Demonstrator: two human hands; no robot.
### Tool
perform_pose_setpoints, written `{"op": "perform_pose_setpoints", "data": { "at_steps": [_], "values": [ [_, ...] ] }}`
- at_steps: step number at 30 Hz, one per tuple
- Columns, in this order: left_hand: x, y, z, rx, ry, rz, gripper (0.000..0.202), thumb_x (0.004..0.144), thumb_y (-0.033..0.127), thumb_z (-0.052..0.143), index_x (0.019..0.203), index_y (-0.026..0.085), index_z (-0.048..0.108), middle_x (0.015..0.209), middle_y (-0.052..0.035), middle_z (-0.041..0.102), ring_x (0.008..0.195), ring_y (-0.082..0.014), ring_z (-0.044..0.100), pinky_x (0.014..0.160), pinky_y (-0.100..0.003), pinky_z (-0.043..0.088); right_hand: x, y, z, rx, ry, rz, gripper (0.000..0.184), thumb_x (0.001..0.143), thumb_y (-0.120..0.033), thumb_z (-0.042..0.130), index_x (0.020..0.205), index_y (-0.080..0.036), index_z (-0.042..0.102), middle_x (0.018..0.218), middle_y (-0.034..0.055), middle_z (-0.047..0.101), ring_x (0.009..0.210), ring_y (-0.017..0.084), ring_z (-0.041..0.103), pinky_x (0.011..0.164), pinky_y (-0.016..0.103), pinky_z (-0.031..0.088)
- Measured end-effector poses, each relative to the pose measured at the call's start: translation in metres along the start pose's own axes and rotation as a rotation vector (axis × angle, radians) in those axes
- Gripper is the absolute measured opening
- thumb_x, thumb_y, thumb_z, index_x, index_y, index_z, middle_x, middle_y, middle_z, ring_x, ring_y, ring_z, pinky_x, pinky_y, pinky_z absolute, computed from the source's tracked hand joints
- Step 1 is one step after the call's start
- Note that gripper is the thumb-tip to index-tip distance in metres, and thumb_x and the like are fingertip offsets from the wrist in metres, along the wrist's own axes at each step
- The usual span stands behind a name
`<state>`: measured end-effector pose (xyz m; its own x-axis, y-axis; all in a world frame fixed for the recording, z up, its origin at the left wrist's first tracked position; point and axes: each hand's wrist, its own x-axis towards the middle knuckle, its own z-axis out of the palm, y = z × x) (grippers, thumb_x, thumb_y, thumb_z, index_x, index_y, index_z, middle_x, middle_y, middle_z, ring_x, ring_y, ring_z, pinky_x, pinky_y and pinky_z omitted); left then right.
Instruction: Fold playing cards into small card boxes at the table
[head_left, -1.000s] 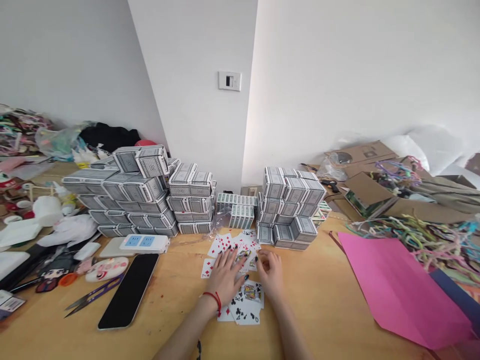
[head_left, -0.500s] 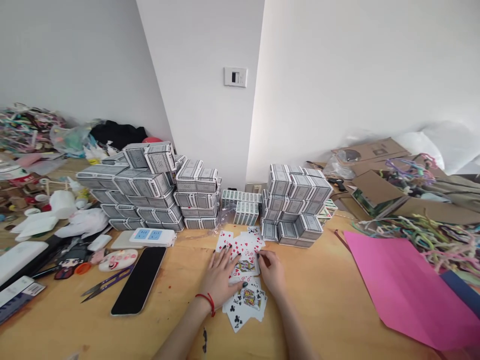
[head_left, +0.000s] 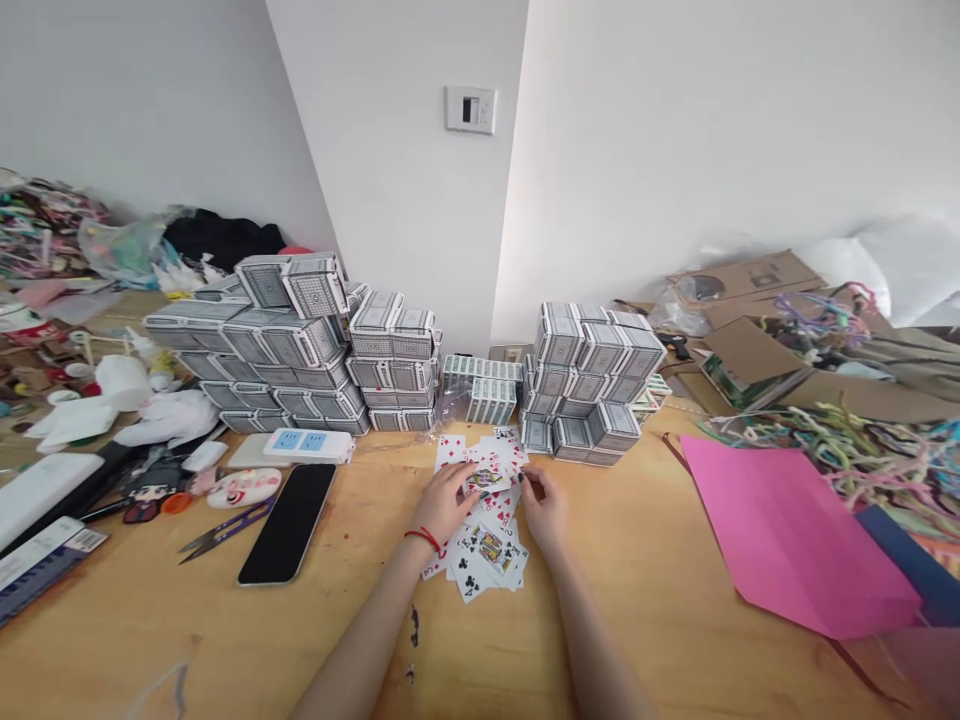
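Playing cards lie face up in a loose, overlapping spread on the wooden table. A red-suit face card [head_left: 487, 479] is lifted at a tilt over the red cards [head_left: 499, 510]. My left hand [head_left: 444, 502], with a red string on its wrist, grips that card's left side between fingers and thumb. At the card's right edge, the fingers of my right hand [head_left: 545, 508] are pinched together. Nearer to me lie black club cards [head_left: 471, 578], with a king of clubs [head_left: 493, 548] on top. Further red cards [head_left: 450, 448] lie beyond my left fingertips.
Stacked grey-backed card blocks stand as a left pile [head_left: 285, 350] and a right pile [head_left: 589, 375], with green-patterned boxes [head_left: 491, 400] between. A black phone [head_left: 289, 525], purple scissors [head_left: 225, 530] and a power strip [head_left: 311, 446] lie left. Pink paper [head_left: 795, 540] lies right.
My left hand, flat on the cards before, now has its fingers around the face card, which has risen and tilted. More of the club cards shows. The camera view has shifted slightly.
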<state>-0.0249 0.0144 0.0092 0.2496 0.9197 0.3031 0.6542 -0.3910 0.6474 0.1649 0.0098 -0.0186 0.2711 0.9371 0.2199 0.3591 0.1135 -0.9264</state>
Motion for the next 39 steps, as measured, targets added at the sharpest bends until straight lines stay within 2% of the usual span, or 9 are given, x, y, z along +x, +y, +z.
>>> {"op": "perform_pose_setpoints", "data": {
  "at_steps": [8, 11, 14, 18, 21, 25, 30, 34, 39],
  "values": [
    [0.01, 0.007, 0.018, -0.035, 0.132, -0.059, 0.042, 0.072, 0.027, 0.06, 0.112, 0.022, 0.049, 0.112, -0.0057, 0.057, 0.106, -0.0211, 0.051, 0.089, -0.039, 0.043, -0.003, -0.011, 0.011, 0.111, -0.028, 0.029, 0.033, 0.075, -0.043, 0.05, 0.094, -0.017, 0.059, 0.076, 0.0056, 0.066, 0.056, 0.015, 0.058, 0.054, 0.027, 0.047],
    [0.003, 0.008, 0.017, -0.095, 0.094, -0.008, 0.044, 0.073, 0.027, 0.059, 0.115, 0.024, 0.046, 0.116, -0.0044, 0.055, 0.109, -0.0206, 0.049, 0.093, -0.04, 0.04, -0.002, -0.013, 0.018, 0.312, -0.053, 0.118, 0.043, 0.072, -0.043, 0.054, 0.106, -0.016, 0.05, 0.076, 0.0051, 0.066, 0.055, 0.015, 0.059, 0.052, 0.027, 0.048],
    [-0.001, 0.01, 0.014, -0.117, 0.042, 0.035, 0.046, 0.074, 0.025, 0.058, 0.118, 0.026, 0.043, 0.12, -0.0033, 0.052, 0.114, -0.0202, 0.044, 0.097, -0.04, 0.037, -0.001, -0.014, 0.021, 0.408, -0.063, 0.175, 0.045, 0.067, -0.042, 0.06, 0.103, -0.016, 0.051, 0.076, 0.0058, 0.066, 0.066, 0.019, 0.062, 0.057, 0.028, 0.049],
    [0.0, 0.009, 0.014, -0.092, 0.068, 0.014, 0.05, 0.076, 0.028, 0.055, 0.122, 0.027, 0.038, 0.123, -0.0047, 0.049, 0.116, -0.0224, 0.042, 0.096, -0.043, 0.037, 0.001, -0.015, 0.017, 0.307, 0.016, 0.171, 0.037, 0.068, -0.048, 0.057, 0.085, -0.016, 0.056, 0.075, 0.0074, 0.067, 0.066, 0.02, 0.062, 0.055, 0.028, 0.046],
    [0.003, 0.004, 0.016, -0.022, 0.083, -0.035, 0.06, 0.072, 0.029, 0.059, 0.127, 0.024, 0.033, 0.127, -0.0064, 0.046, 0.12, -0.0238, 0.038, 0.097, -0.043, 0.036, 0.001, -0.014, 0.008, 0.123, 0.216, 0.149, 0.036, 0.071, -0.053, 0.051, 0.076, -0.017, 0.054, 0.074, 0.0069, 0.066, 0.067, 0.02, 0.06, 0.057, 0.027, 0.043],
    [0.007, -0.005, 0.019, 0.05, 0.024, -0.048, 0.059, 0.069, 0.03, 0.062, 0.123, 0.022, 0.039, 0.126, -0.0069, 0.046, 0.12, -0.0248, 0.037, 0.098, -0.044, 0.034, 0.001, -0.014, 0.0, -0.17, 0.377, 0.179, 0.039, 0.075, -0.058, 0.04, 0.058, -0.023, 0.044, 0.05, 0.0006, 0.057, 0.046, 0.016, 0.052, 0.047, 0.027, 0.037],
    [0.009, -0.003, 0.02, 0.012, -0.007, 0.042, 0.044, 0.07, 0.036, 0.06, 0.111, 0.023, 0.052, 0.118, -0.0055, 0.054, 0.117, -0.0258, 0.04, 0.097, -0.047, 0.034, 0.0, -0.021, 0.004, 0.041, 0.187, 0.213, 0.04, 0.077, -0.059, 0.039, 0.059, -0.023, 0.044, 0.037, -0.0018, 0.052, 0.035, 0.016, 0.049, 0.039, 0.026, 0.036],
    [0.011, 0.005, 0.015, -0.143, 0.095, 0.046, 0.017, 0.079, 0.029, 0.048, 0.088, 0.021, 0.061, 0.104, -0.0062, 0.06, 0.11, -0.0235, 0.046, 0.092, -0.044, 0.039, 0.0, -0.026, 0.009, 0.294, 0.06, 0.217, 0.039, 0.072, -0.061, 0.045, 0.066, -0.022, 0.045, 0.038, -0.0033, 0.052, 0.031, 0.014, 0.046, 0.035, 0.025, 0.035],
    [0.013, 0.01, 0.012, -0.284, 0.204, -0.101, 0.021, 0.082, 0.029, 0.04, 0.073, 0.018, 0.056, 0.078, -0.0042, 0.06, 0.075, -0.017, 0.058, 0.068, -0.03, 0.048, 0.003, -0.024, 0.008, 0.411, -0.125, 0.196, 0.039, 0.067, -0.058, 0.055, 0.072, -0.02, 0.048, 0.042, -0.0035, 0.054, 0.034, 0.013, 0.049, 0.037, 0.023, 0.037]
  ]
}}
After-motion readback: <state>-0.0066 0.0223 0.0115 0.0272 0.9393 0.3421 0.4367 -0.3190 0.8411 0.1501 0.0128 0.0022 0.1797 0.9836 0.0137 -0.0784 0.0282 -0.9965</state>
